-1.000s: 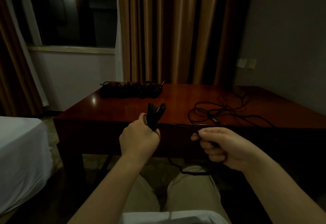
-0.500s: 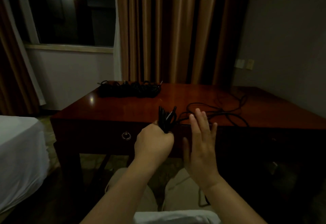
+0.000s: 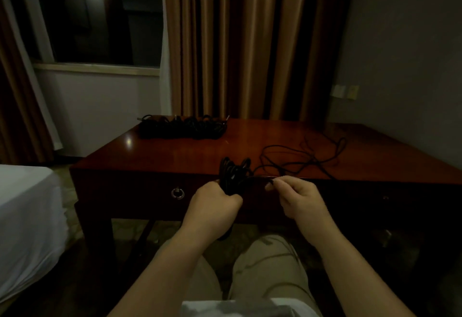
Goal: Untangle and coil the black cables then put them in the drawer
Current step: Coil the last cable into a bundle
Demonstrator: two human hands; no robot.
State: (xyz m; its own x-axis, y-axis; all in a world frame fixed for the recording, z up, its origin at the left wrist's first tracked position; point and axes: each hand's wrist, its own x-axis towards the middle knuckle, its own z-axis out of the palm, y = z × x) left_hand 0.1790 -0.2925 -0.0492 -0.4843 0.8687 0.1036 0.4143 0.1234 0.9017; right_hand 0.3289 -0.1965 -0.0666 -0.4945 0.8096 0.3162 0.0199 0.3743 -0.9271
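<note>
My left hand (image 3: 212,206) is closed around a partly wound coil of black cable (image 3: 233,173), whose loops stick up above my fist at the desk's front edge. My right hand (image 3: 297,199) pinches the same cable between thumb and fingers just right of the coil. The loose rest of this cable (image 3: 307,156) lies in wide loops on the desk top to the right. A pile of coiled black cables (image 3: 182,126) sits at the desk's far left. The drawer, with a ring pull (image 3: 177,193), is closed in the desk front.
The dark red wooden desk (image 3: 175,156) stands in front of my knees. A white bed (image 3: 27,211) is at the left. Brown curtains (image 3: 237,41) and a window are behind the desk, a grey wall with a socket (image 3: 346,91) at the right.
My right hand, open and flat beside the coil half a second ago, has closed on the cable. One second ago it held the cable farther right. My left hand has kept the coil.
</note>
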